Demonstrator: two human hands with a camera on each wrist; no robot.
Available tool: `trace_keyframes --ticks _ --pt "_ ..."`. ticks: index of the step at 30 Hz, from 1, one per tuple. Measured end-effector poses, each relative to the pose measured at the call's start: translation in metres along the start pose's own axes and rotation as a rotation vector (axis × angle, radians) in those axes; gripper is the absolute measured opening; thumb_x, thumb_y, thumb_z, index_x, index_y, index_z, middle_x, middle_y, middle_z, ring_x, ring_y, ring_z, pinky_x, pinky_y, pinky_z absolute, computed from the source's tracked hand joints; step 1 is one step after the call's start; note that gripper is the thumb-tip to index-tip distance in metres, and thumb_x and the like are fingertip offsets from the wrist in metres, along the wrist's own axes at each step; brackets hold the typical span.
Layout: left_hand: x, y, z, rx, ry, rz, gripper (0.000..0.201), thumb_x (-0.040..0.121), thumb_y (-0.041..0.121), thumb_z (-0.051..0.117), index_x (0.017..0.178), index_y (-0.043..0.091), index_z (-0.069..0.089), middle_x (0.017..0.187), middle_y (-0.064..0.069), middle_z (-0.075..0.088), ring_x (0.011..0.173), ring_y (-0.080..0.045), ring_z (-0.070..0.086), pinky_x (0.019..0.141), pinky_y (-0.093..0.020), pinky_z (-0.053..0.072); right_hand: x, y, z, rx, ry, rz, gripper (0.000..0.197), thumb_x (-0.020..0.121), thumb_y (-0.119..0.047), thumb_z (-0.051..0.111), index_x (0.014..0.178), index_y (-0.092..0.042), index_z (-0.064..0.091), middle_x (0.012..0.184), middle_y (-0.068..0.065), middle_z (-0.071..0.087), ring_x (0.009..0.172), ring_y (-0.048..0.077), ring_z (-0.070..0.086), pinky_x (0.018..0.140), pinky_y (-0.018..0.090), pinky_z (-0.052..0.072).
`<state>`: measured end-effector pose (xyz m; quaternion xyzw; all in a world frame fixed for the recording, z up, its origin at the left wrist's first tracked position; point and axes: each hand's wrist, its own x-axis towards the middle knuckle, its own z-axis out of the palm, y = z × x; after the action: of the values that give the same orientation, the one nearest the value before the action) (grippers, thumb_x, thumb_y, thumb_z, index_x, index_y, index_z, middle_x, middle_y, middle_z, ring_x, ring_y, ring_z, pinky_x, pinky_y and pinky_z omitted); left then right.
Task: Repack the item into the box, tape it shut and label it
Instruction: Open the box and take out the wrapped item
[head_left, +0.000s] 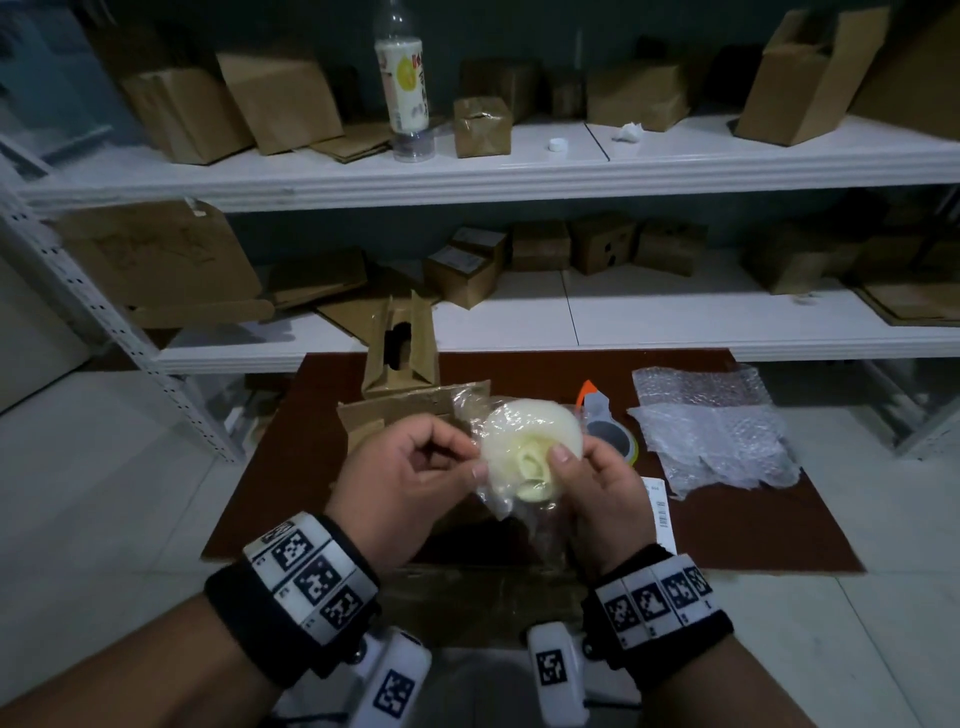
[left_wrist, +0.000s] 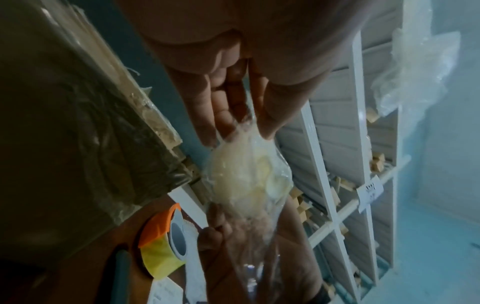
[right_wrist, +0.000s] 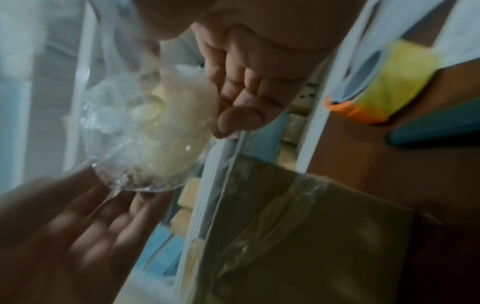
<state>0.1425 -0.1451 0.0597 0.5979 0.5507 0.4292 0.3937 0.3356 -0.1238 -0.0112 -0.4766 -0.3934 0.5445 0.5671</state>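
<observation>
A pale yellow round item (head_left: 530, 441) in a clear plastic bag is held up between both hands over the brown mat (head_left: 753, 530). My left hand (head_left: 415, 467) pinches the bag's left edge with thumb and fingers. My right hand (head_left: 587, 478) grips the item's right side, thumb pressed on its face. The left wrist view shows the bagged item (left_wrist: 246, 174) below my fingers (left_wrist: 215, 107); the right wrist view shows the bagged item (right_wrist: 161, 127) blurred. An open cardboard box (head_left: 400, 348) stands behind. A tape dispenser (head_left: 608, 431) with yellow tape lies right of the item.
Bubble wrap (head_left: 711, 426) lies on the mat's right part. A barcode label (head_left: 660, 509) sits by my right wrist. Flattened cardboard (head_left: 478, 597) lies near me. White shelves (head_left: 519, 176) behind hold several boxes and a bottle (head_left: 405, 78).
</observation>
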Motion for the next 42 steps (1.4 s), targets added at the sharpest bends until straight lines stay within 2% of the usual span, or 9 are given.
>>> trace_keyframes --ticks 5,9,15,22,27,30,36,39,42 --pt "0.006 -0.009 -0.03 0.461 0.051 0.137 0.024 0.077 0.033 0.078 0.091 0.036 0.059 0.108 0.024 0.059 0.102 0.007 0.056 0.079 -0.016 0.047 0.008 -0.008 -0.023 -0.032 0.238 0.076 0.021 0.096 -0.027 0.061 0.091 -0.008 0.068 0.078 0.006 0.072 0.061 0.002 0.068 0.054 0.016 0.05" --pt "0.023 -0.036 -0.064 0.726 0.051 0.12 0.035 0.074 0.042 0.082 0.1 0.037 0.058 0.112 0.021 0.053 0.106 -0.004 0.052 0.091 -0.028 0.046 0.013 -0.007 -0.032 0.01 0.354 0.189 0.034 0.094 -0.036 0.064 0.099 -0.003 0.067 0.084 0.01 0.071 0.069 0.02 0.064 0.055 0.025 0.049" --pt "0.024 -0.069 -0.071 0.814 -0.188 0.044 0.017 0.081 0.046 0.074 0.092 0.041 0.062 0.112 0.022 0.059 0.104 -0.001 0.057 0.092 -0.029 0.048 0.018 0.003 -0.028 0.106 0.344 0.389 0.037 0.093 -0.038 0.066 0.099 -0.002 0.063 0.065 0.014 0.058 0.05 0.025 0.055 0.048 0.027 0.044" --pt "0.021 -0.079 -0.067 0.768 -0.192 0.004 0.011 0.095 0.041 0.057 0.088 0.036 0.064 0.084 0.016 0.066 0.079 0.0 0.059 0.072 -0.029 0.049 0.019 0.003 -0.024 0.118 0.3 0.38 0.029 0.095 -0.033 0.064 0.099 -0.005 0.065 0.072 0.013 0.069 0.045 0.018 0.066 0.037 0.02 0.047" --pt "0.035 -0.085 -0.068 0.86 -0.092 0.066 0.022 0.097 0.041 0.055 0.11 0.034 0.07 0.11 0.009 0.059 0.103 -0.01 0.054 0.09 -0.031 0.045 0.017 -0.002 -0.022 0.075 0.258 0.37 0.023 0.098 -0.029 0.06 0.096 -0.006 0.062 0.078 0.013 0.066 0.057 0.022 0.065 0.036 0.016 0.044" --pt "0.042 -0.082 -0.065 1.041 0.067 0.094 0.026 0.09 0.046 0.063 0.114 0.043 0.07 0.12 0.003 0.047 0.112 -0.02 0.04 0.096 -0.041 0.038 0.019 0.0 -0.021 0.033 0.257 0.366 0.022 0.095 -0.033 0.063 0.088 -0.012 0.064 0.082 0.01 0.069 0.072 0.023 0.066 0.055 0.027 0.049" --pt "0.061 -0.073 -0.056 1.121 -0.027 0.046 0.089 0.091 0.037 0.063 0.155 0.041 0.002 0.167 0.0 -0.006 0.153 -0.018 -0.009 0.123 -0.048 0.005 0.021 0.0 -0.019 -0.035 0.252 0.341 0.024 0.096 -0.034 0.061 0.089 -0.011 0.064 0.084 0.009 0.067 0.073 0.018 0.063 0.047 0.019 0.048" --pt "0.069 -0.07 -0.053 1.103 -0.09 -0.036 0.094 0.092 0.035 0.062 0.157 0.032 -0.006 0.166 0.003 0.011 0.152 -0.014 0.009 0.121 -0.045 0.012 0.022 0.002 -0.019 -0.08 0.25 0.319 0.031 0.097 -0.035 0.06 0.098 -0.005 0.064 0.088 0.021 0.067 0.066 0.016 0.057 0.045 0.017 0.046" --pt "0.077 -0.067 -0.058 1.205 -0.067 -0.006 0.082 0.089 0.045 0.062 0.156 0.031 0.016 0.15 0.008 0.037 0.139 -0.015 0.033 0.111 -0.044 0.025 0.023 0.005 -0.021 -0.064 0.253 0.329 0.031 0.095 -0.038 0.062 0.098 -0.007 0.065 0.089 0.011 0.069 0.076 0.02 0.064 0.054 0.021 0.049"
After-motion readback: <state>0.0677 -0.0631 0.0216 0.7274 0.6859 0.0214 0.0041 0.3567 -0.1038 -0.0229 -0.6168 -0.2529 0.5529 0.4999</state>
